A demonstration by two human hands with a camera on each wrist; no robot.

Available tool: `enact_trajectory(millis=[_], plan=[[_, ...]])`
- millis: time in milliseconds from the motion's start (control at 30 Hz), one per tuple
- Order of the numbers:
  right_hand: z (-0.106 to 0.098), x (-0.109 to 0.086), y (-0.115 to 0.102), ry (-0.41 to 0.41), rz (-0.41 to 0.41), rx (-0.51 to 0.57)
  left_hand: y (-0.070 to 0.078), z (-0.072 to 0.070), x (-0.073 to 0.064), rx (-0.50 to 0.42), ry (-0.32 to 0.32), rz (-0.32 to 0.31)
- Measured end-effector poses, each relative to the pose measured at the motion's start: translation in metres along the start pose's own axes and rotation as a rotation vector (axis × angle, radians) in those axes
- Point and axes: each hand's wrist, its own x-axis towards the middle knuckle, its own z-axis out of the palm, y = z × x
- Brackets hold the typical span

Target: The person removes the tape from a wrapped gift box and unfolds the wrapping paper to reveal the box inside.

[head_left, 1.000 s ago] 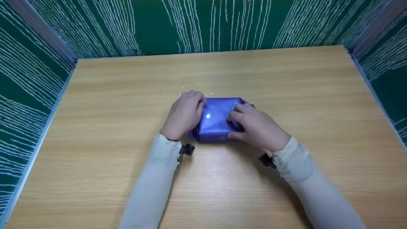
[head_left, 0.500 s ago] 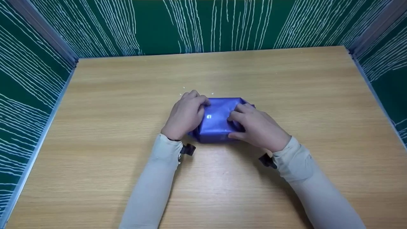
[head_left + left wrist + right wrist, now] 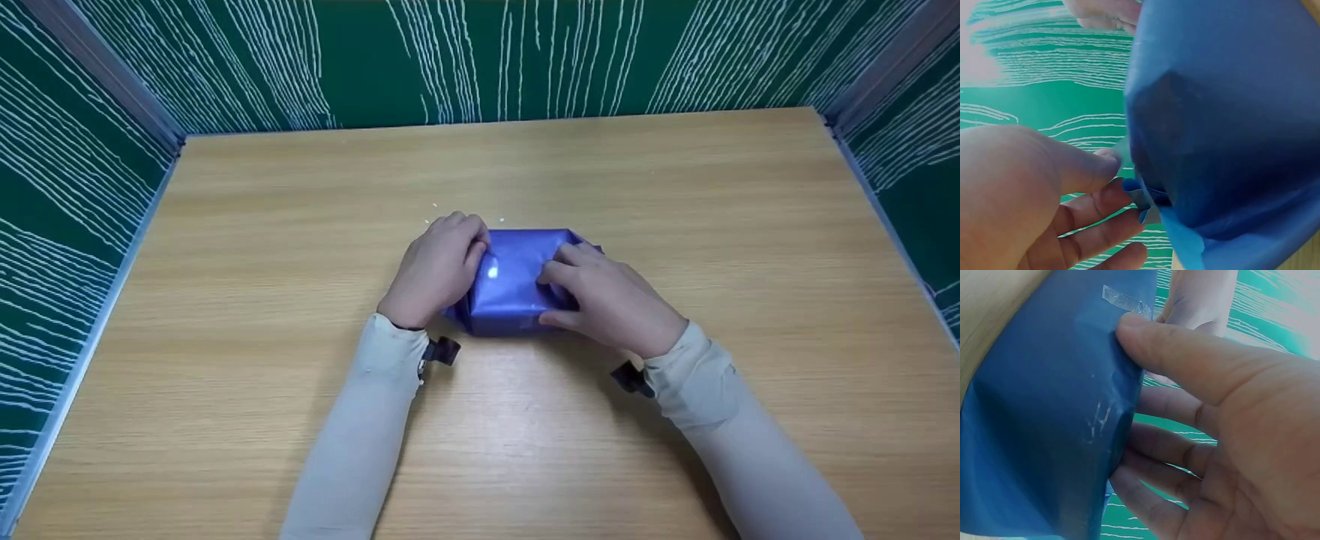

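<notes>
A box-shaped package in shiny blue-purple wrapping (image 3: 514, 262) rests on the table between both hands. My left hand (image 3: 436, 262) is at its left end. In the left wrist view, the thumb and forefinger pinch a small strip of clear tape (image 3: 1123, 151) at the package's edge, and the other fingers lie by the gathered fold of the wrapping (image 3: 1139, 197). My right hand (image 3: 607, 300) grips the package's right end, thumb on the near side and curled fingers over the top. A piece of clear tape (image 3: 1123, 299) is stuck beside that thumb in the right wrist view.
The wooden table (image 3: 300, 225) has green panels with white streaks (image 3: 360, 67) behind it and at both sides. Tiny white scraps (image 3: 502, 220) lie just beyond the package. A dark wrist camera (image 3: 442, 350) juts from the left cuff, another (image 3: 631, 379) from the right.
The left forefinger reached a little farther over the package's top half a second ago and has drawn back to its edge. The right hand and the package have stayed in place.
</notes>
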Motion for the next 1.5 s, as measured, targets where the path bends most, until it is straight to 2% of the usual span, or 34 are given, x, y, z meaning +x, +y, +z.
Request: enact_trajectory(millis=[233, 667, 900, 1167, 1400, 1500], plan=[[0.0, -0.001, 0.0, 0.007, -0.003, 0.006, 0.0, -0.005, -0.001, -0.045, -0.031, 0.001], [0.001, 0.0, -0.001, 0.023, -0.023, -0.003, -0.004, -0.011, -0.005, -0.081, -0.03, 0.022], [0.001, 0.0, 0.0, 0.025, -0.024, -0.006, -0.006, -0.013, -0.004, -0.126, -0.043, -0.011], [0.001, 0.0, 0.0, 0.021, -0.019, -0.002, -0.005, -0.009, -0.001, -0.098, -0.085, -0.032], [0.0, 0.0, 0.0, 0.006, -0.008, 0.001, -0.008, -0.009, -0.003, -0.048, -0.08, -0.049], [0.0, 0.0, 0.0, 0.011, -0.013, -0.002, -0.006, -0.007, -0.002, -0.034, -0.093, -0.032]])
